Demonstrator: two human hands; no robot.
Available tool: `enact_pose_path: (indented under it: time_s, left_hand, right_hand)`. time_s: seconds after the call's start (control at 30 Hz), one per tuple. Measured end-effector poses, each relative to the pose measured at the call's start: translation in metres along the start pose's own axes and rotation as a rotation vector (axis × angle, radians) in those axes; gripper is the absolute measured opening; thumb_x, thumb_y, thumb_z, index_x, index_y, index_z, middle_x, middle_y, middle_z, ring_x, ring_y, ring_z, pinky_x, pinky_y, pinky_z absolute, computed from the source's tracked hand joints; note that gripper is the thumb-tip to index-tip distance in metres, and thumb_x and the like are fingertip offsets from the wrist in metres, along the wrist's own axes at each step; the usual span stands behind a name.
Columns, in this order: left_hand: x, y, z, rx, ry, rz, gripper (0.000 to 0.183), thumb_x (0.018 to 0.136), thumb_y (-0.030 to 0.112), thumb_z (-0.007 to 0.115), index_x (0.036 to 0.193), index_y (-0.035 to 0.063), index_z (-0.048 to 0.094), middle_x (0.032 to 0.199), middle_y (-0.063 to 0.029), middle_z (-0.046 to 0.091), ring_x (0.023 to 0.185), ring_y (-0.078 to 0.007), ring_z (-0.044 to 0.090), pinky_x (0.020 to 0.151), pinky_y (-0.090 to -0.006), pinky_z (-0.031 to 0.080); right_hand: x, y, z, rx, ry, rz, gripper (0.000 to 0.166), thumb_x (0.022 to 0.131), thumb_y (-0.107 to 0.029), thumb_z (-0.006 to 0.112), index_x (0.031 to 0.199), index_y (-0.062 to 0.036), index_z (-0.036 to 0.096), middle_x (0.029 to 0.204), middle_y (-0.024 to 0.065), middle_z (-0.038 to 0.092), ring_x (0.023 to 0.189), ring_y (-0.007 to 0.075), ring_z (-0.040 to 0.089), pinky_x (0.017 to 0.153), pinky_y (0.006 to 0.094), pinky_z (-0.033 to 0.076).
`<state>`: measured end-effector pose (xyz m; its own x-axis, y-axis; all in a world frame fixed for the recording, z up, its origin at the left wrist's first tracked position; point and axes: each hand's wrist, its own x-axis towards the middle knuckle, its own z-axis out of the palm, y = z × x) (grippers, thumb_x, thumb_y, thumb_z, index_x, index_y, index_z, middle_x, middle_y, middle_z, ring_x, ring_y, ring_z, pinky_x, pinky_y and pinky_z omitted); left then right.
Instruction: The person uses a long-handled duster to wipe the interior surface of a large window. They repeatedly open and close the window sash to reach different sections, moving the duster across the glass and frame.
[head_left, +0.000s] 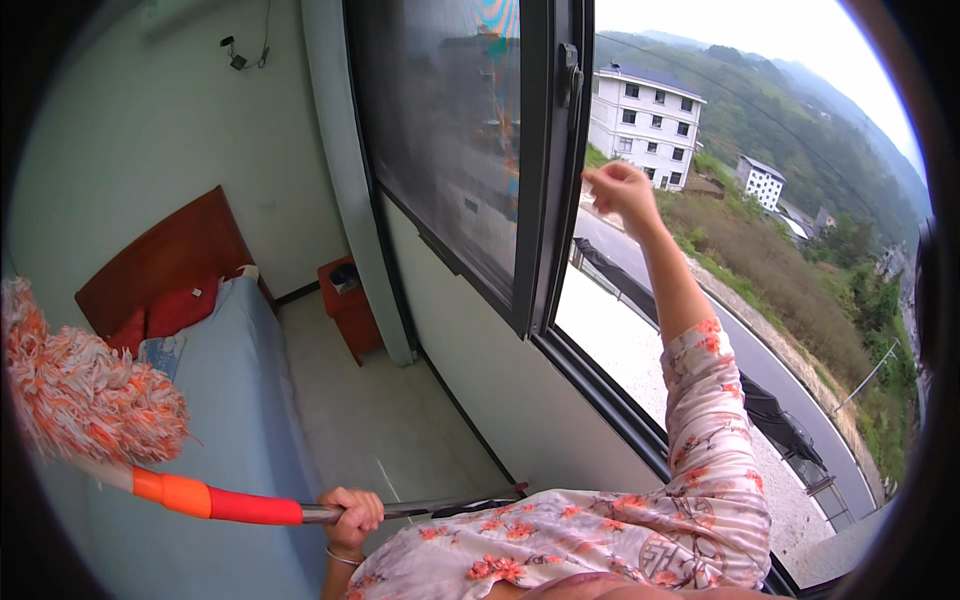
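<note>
My left hand (352, 517) is closed around the metal pole of a mop-like duster, just below its red and orange grip section (217, 501). The duster's fluffy orange and white head (97, 390) hangs over the bed at the left. Raised through the window opening, my right hand (619, 196) has its fingers curled near the outer edge of the dark sliding window frame (534, 225). Whether its fingertips touch the frame or hold anything small cannot be told. A window latch (571, 75) is above that hand.
A bed with a blue sheet (232, 420) and wooden headboard (180, 259) stands left, beside a small red-brown nightstand (349, 311). A curtain (337, 187) hangs by the window. The lower window track (600, 397) runs under my right arm; outside are a ledge and a road.
</note>
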<state>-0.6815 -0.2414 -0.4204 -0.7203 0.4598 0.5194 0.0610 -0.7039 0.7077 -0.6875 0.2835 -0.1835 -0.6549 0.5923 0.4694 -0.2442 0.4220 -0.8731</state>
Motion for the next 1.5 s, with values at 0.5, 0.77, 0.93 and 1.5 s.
enact_pose_path:
  time_s: [0.5,0.77,0.93,1.5]
  left_hand:
    - [-0.022,-0.001,0.0,0.009,0.034,-0.034,0.02,0.077,-0.002,0.05,0.063,0.0047,0.038,0.046,-0.0068,0.044,0.038,-0.017,0.043,0.042,-0.0311,0.041]
    - [-0.025,-0.003,0.007,-0.005,0.033,-0.027,0.02,0.077,-0.002,0.05,0.063,0.0047,0.038,0.047,-0.0065,0.045,0.038,-0.0167,0.042,0.041,-0.0311,0.041]
    - [-0.026,-0.004,0.006,0.0,0.03,-0.055,0.02,0.078,-0.001,0.051,0.064,0.0048,0.039,0.047,-0.0056,0.044,0.039,-0.0163,0.042,0.042,-0.0311,0.041]
    - [0.01,0.012,0.021,-0.123,-0.273,-0.207,0.02,0.08,0.002,0.053,0.064,0.0048,0.04,0.048,-0.0062,0.046,0.039,-0.0152,0.042,0.043,-0.0304,0.041]
  right_hand:
    - [0.038,-0.092,0.036,-0.56,0.138,-0.36,0.037,0.087,-0.031,0.061,0.076,0.004,0.056,0.059,0.0112,0.056,0.049,0.0169,0.058,0.047,0.0314,0.045]
    - [0.043,-0.076,0.037,-0.406,0.2,-0.411,0.032,0.088,-0.026,0.058,0.074,0.001,0.052,0.056,0.0088,0.053,0.046,0.0148,0.052,0.046,0.0311,0.044]
    - [0.007,-0.094,0.018,-0.321,0.168,-0.353,0.027,0.089,-0.024,0.059,0.076,-0.0013,0.054,0.057,0.0022,0.05,0.046,0.0093,0.05,0.04,0.0258,0.042]
    - [-0.243,-0.229,-0.169,-0.363,0.321,-0.253,0.022,0.092,-0.027,0.057,0.091,-0.0055,0.06,0.064,-0.0014,0.053,0.045,0.0032,0.045,0.04,0.019,0.038]
